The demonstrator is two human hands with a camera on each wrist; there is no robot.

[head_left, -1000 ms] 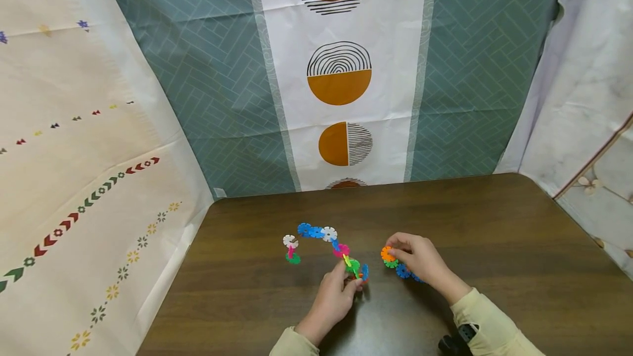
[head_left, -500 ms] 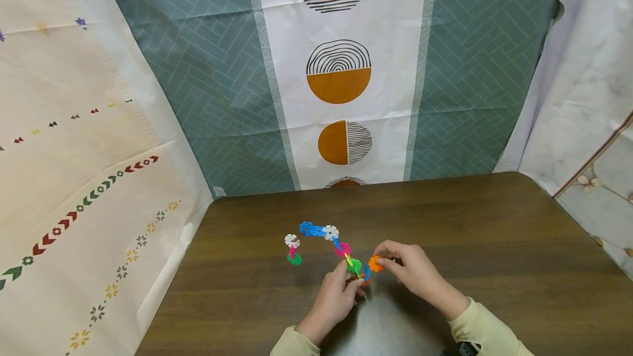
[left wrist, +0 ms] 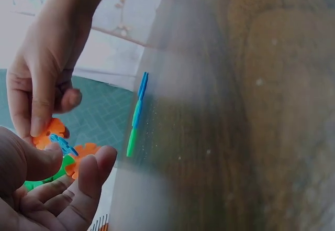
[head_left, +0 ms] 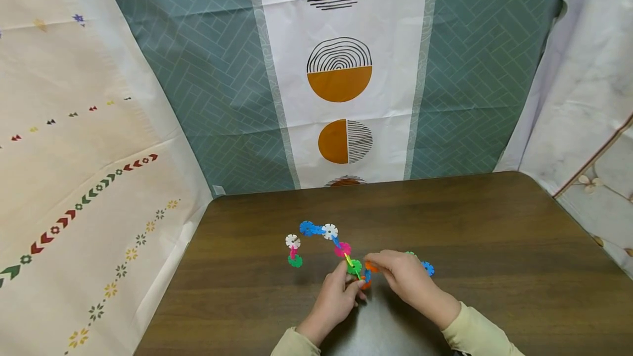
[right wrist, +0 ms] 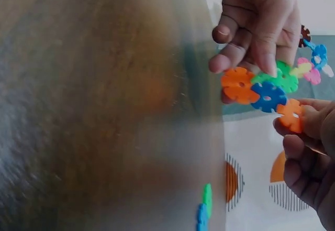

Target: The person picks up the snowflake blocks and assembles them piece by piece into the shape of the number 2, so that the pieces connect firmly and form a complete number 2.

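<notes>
A chain of flower-shaped interlocking discs runs from a blue disc past a white disc and a pink one to a green disc. My left hand pinches the chain near its close end, by the green and orange discs. In the right wrist view, an orange disc and a blue disc end that part. My right hand pinches another orange disc between thumb and fingers, its edge at the blue disc. Whether the slots interlock, I cannot tell.
Behind my right hand, a loose blue disc and a partly hidden green one lie on the wooden table. Left of the chain lies a short piece of a white disc, a pink one and a green one.
My right hand has moved left with the orange disc, away from the loose green and blue discs, to the blue disc at the chain's end. My left hand has stayed nearly still.
</notes>
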